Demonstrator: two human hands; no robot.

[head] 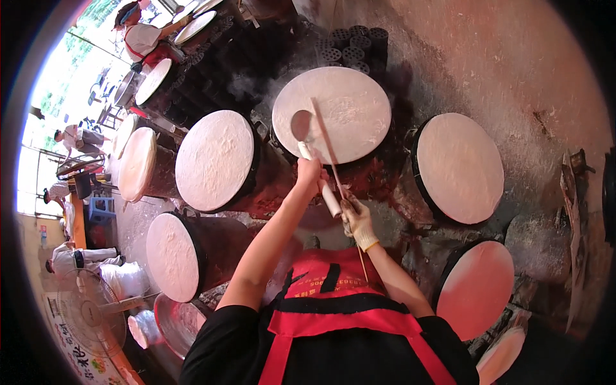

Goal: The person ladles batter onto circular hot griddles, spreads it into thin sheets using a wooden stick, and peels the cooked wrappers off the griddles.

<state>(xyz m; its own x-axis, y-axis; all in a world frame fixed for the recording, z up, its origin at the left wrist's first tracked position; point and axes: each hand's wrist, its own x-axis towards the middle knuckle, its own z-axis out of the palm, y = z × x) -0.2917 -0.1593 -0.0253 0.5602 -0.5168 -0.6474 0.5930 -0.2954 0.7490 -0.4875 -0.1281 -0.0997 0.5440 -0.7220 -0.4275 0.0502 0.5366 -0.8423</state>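
My bare left hand (312, 174) grips the thick pale handle of a ladle (301, 126), whose round bowl is over the left part of a round griddle (356, 130) covered with a whitish layer. My right hand (357, 219), in a stained knit glove, is closed around a long thin wooden stick (325, 134). The stick slants up across the same griddle, to the right of the ladle bowl, and its thin lower end reaches down over my red apron. The handle's lower end is close beside my gloved fingers. Whether the stick touches the griddle I cannot tell.
Several more round white-topped griddles surround me, among them one at left (214, 161) and one at right (460, 168). Perforated coal briquettes (353, 54) are stacked behind the middle griddle. A standing fan (91, 313) is at lower left. Other people, one in a red apron (144, 41), are farther off.
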